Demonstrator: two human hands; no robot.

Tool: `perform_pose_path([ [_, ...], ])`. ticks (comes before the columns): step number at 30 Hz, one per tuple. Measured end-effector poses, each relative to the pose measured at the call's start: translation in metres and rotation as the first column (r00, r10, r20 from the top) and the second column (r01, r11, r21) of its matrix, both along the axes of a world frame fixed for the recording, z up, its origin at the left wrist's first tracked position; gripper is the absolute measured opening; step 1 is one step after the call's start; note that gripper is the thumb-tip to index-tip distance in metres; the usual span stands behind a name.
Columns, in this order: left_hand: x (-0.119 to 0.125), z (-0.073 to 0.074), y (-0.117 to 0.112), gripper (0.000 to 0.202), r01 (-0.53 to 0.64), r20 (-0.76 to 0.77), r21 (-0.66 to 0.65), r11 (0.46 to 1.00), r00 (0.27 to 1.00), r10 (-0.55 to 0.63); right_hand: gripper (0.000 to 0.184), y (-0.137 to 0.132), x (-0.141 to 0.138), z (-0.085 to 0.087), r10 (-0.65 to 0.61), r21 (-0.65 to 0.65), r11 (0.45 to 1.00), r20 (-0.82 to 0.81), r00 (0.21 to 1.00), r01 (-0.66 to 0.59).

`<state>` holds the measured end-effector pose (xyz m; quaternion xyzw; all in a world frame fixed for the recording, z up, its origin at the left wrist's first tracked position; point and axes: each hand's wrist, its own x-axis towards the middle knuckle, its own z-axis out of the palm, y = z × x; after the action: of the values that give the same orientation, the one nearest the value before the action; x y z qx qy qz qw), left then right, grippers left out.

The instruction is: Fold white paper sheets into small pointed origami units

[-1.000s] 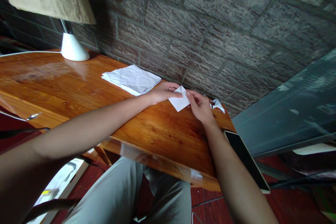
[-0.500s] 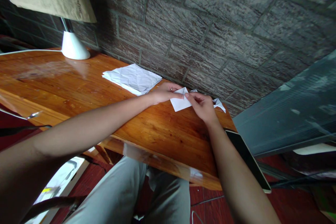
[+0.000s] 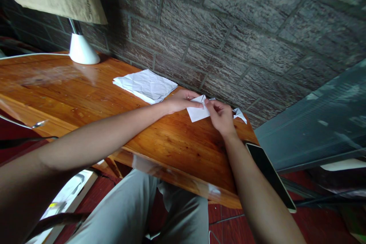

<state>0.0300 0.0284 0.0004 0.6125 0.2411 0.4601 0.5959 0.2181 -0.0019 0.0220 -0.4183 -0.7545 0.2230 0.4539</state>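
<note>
Between my two hands, just above the wooden table, is a small folded sheet of white paper (image 3: 197,114) with a crease near its top corner. My left hand (image 3: 183,100) grips it from the left, thumb across its face and the other fingers behind. At its upper right edge, my right hand (image 3: 220,115) pinches the paper between thumb and curled fingers. Just beyond my right hand lies a folded white paper piece (image 3: 240,115), partly hidden by that hand. A stack of creased white paper (image 3: 147,85) rests to the left of my hands.
The wooden table (image 3: 171,141) runs along a grey brick wall (image 3: 183,30). A lamp with a white base (image 3: 84,50) and fabric shade stands at the back left. A dark tablet (image 3: 268,175) is at the right edge, under my right forearm. A grey-blue panel (image 3: 320,114) rises on the right.
The fingers of my right hand have shifted slightly at the paper's top corner, where a dark crease or gap now shows. The paper stays in both hands; the view has moved a little.
</note>
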Motion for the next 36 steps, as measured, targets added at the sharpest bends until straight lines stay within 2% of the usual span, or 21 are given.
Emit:
perform_pose_path([
  [6,0.000,-0.003,0.005,0.040,0.014,0.056,-0.046,0.999,0.998,-0.011,0.049,0.007,0.001,-0.002,-0.021,0.044,0.999,-0.042,0.999,0.022],
  [12,0.001,-0.004,0.004,0.037,-0.094,-0.003,0.014,0.995,0.996,0.094,0.054,0.011,0.003,-0.006,-0.006,-0.064,0.998,-0.052,0.999,0.003],
  [16,0.002,-0.005,0.005,0.038,-0.129,0.006,0.059,0.990,0.992,0.129,0.053,0.011,0.002,-0.006,-0.006,-0.052,0.999,-0.071,0.997,0.002],
  [23,0.001,-0.006,0.009,0.037,-0.222,-0.027,0.133,0.966,0.974,0.227,0.058,0.015,0.003,-0.012,-0.090,-0.176,0.982,-0.114,0.989,0.069],
  [29,-0.001,0.000,0.007,0.035,-0.237,-0.011,0.148,0.960,0.970,0.242,0.043,0.011,0.000,-0.009,0.013,-0.212,0.975,-0.226,0.974,-0.062],
  [32,0.000,0.000,0.005,0.038,-0.224,0.019,0.107,0.969,0.974,0.224,0.042,0.012,-0.001,-0.010,0.014,-0.209,0.976,-0.248,0.969,-0.068],
  [36,0.002,0.001,0.003,0.046,-0.210,0.099,-0.043,0.977,0.972,0.213,0.046,0.016,0.001,-0.013,-0.031,-0.223,0.974,-0.283,0.959,-0.034],
])
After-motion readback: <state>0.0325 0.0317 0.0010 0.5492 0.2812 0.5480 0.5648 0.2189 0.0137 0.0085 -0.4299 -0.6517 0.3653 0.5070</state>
